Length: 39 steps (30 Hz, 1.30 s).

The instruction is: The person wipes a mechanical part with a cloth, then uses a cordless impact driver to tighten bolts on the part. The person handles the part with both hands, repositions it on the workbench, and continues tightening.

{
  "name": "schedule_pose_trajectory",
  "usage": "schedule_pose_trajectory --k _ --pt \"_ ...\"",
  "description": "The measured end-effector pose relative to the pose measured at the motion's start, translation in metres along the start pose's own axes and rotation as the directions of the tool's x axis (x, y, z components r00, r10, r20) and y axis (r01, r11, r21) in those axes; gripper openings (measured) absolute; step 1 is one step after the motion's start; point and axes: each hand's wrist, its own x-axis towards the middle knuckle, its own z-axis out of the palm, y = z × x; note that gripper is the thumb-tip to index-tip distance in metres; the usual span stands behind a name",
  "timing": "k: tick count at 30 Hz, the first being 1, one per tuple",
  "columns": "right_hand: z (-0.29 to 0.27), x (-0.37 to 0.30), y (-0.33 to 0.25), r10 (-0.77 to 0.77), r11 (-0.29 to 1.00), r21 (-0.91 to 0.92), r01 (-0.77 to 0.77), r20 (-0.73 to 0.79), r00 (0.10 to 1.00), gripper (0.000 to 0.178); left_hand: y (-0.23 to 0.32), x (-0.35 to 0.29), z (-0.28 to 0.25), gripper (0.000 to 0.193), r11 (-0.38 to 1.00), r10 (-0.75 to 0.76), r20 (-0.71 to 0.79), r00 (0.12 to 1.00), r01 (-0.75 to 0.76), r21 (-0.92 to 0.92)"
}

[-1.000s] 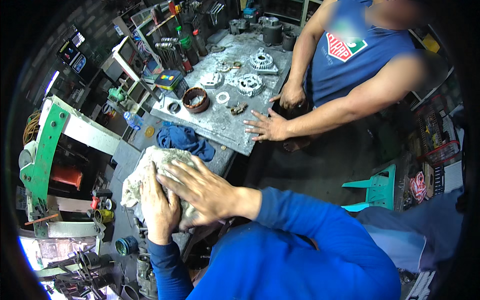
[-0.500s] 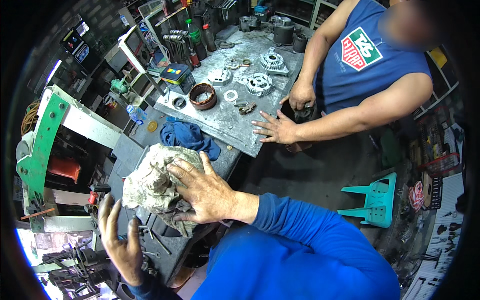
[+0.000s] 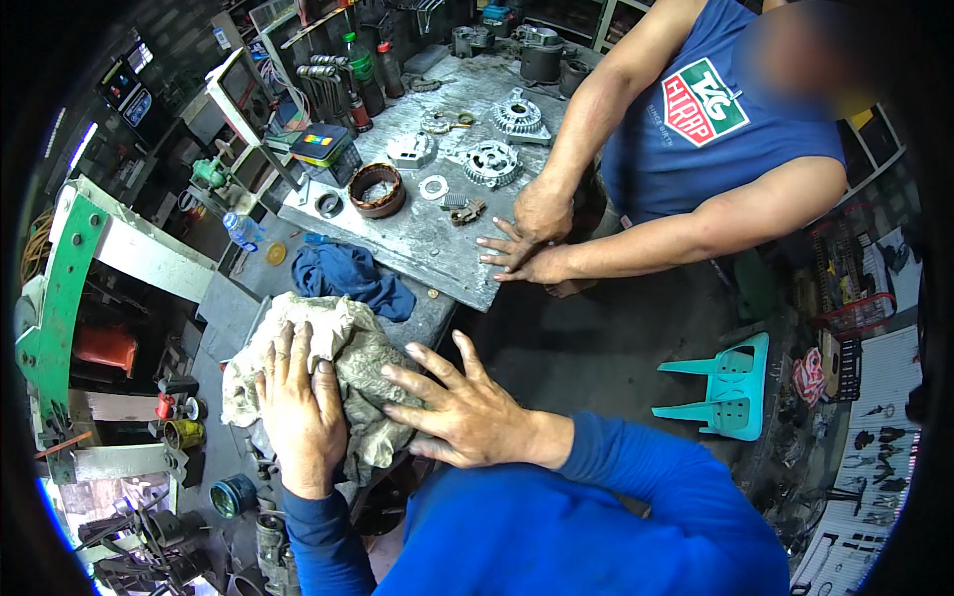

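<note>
We notice that the left hand [image 3: 303, 412] is no longer raised to the side; it now lies flat on the pale cloth [image 3: 360, 370], open, with its fingers extended. The right hand [image 3: 477, 417] has drawn back from the middle of the cloth to its right border, also open, with its fingers spread. For the work, we judge, this means that both hands attend to the cloth again, and neither one closes around it. The cloth lies bunched on the near part of the grey bench [image 3: 231, 303], just beside a blue cloth [image 3: 348, 280]. What is under the pale cloth, if anything, we cannot see. We also cannot tell whether all the right fingertips touch it. The dark metal parts [image 3: 149, 536] at the lower left are hard to make out.
</note>
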Motion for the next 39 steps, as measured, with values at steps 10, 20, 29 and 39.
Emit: schedule_pose_trajectory --k 10,20,29,39 --pt "0.04 0.091 -0.003 -0.125 0.985 0.089 0.146 -0.205 0.971 0.087 -0.037 -0.011 0.009 0.055 0.972 0.174 0.121 0.977 -0.19 0.138" --pt "0.044 0.086 -0.007 -0.05 0.998 -0.029 0.047 -0.136 0.99 0.074 -0.048 -0.073 -0.101 0.049 0.931 -0.273 0.265 0.925 0.184 0.315" --pt "0.033 0.088 -0.019 0.013 0.994 -0.109 -0.009 0.029 0.999 0.063 -0.01 -0.001 -0.023 0.045 0.977 0.064 0.118 0.991 -0.038 -0.208" --pt "0.005 0.016 -0.006 0.001 1.0 -0.02 0.0 0.031 1.0 0.068 -0.02 -0.002 0.0 0.054 0.999 -0.027 0.074 0.997 0.03 -0.038"
